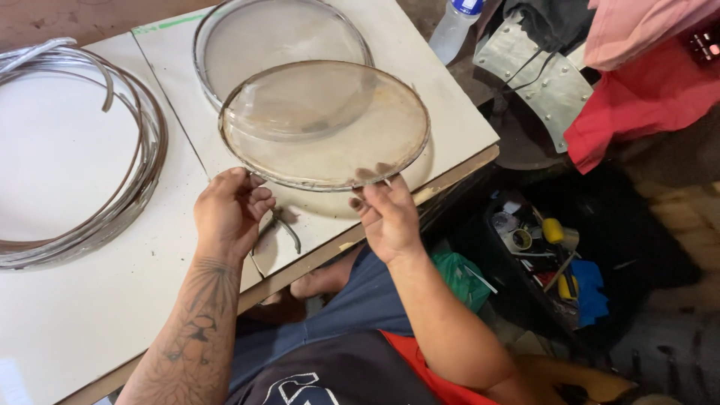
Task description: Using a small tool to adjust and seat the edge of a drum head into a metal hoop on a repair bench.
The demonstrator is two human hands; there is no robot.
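We hold a round mesh sieve disc (330, 127) up off the desk (67, 315), tilted, its near rim toward us. Left hand (231, 211) is closed on the rim at lower left, fingers curled over the metal edge. Right hand (386, 214) pinches the rim at lower right, thumb and fingertips closed on it; a thin pin or wire end sticks out by the fingers, too small to tell which.

Disc state: mesh sits inside its metal hoop, looks stretched flat, stained brownish near the edge. Rim looks seated all round as far as we see; the far side is hard to judge. Our read: the mesh is already in the frame and what is left is edge work or checking.

A second sieve disc (262, 30) lies flat on the desk behind, partly under the held one. Pliers (279, 229) lie on the desk just below the left hand, untouched. Coil of metal hoop strips (112, 210) sits well apart at left. Off the desk at right: plastic bottle (456, 26), riveted metal plate (551, 90), red cloth (637, 105), black tool bin (547, 255) on the floor.
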